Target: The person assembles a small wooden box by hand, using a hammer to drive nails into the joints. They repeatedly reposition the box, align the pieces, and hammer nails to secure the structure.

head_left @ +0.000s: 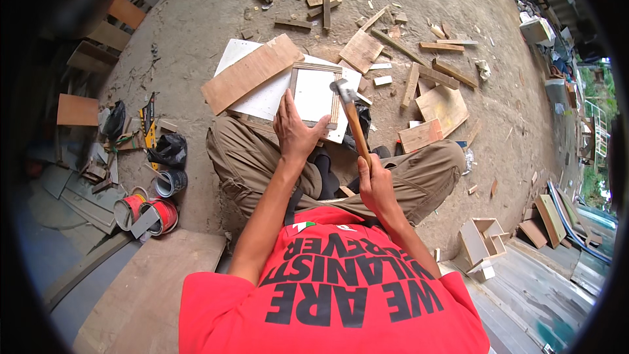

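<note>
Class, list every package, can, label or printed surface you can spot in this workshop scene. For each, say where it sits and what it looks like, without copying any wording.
Two round red cans, open, on the floor left of the person.
Grey can just above them, beside a black bag.
Red shirt, bottom centre, with big black lettering.
Open white boxes, lower right.
No screens or signs.
</note>
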Available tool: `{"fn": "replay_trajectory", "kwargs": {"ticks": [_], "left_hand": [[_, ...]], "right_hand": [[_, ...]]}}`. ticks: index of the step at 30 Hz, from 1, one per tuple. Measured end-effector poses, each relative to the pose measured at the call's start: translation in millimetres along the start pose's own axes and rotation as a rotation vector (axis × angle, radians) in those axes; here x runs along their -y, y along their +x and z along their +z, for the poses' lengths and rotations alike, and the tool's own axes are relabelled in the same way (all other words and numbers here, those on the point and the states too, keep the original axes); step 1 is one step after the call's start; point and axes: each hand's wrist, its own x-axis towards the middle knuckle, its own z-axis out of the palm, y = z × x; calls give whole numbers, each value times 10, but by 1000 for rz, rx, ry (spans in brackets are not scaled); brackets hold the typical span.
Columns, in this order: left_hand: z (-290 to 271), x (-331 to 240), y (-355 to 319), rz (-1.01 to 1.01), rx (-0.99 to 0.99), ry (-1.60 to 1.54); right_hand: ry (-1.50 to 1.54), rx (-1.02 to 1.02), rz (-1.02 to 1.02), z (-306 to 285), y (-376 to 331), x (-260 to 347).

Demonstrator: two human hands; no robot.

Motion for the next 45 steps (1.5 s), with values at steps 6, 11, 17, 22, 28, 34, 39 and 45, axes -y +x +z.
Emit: {"fn": "replay_trajectory", "kwargs": {"ticks": [6,11,17,22,28,34,39,45], "left_hand": [[4,3,38,19,-26,4],[8,4,34,41,-31,32],[-9,-103,61,-69,104,138],[33,-402,120,-91,200,350],[28,-367,195,-135,238,342],[67,-175,31,-44,109,305],[-20,-374,71,-56,146,312],[-248,-66,203,-130,175,66]], "right_hand": [[-82,63,3,-96,68,-25],[-129,54,-1,-87,117,-86],[84,-182,53,68,335,-210],[135,-255,292,225,609,-725],[136,-211,441,446,666,-1116],[86,-253,291,497,750,-957],[32,-284,212,613,767,-1026],[-77,-183,30,666,739,-1056]]}}
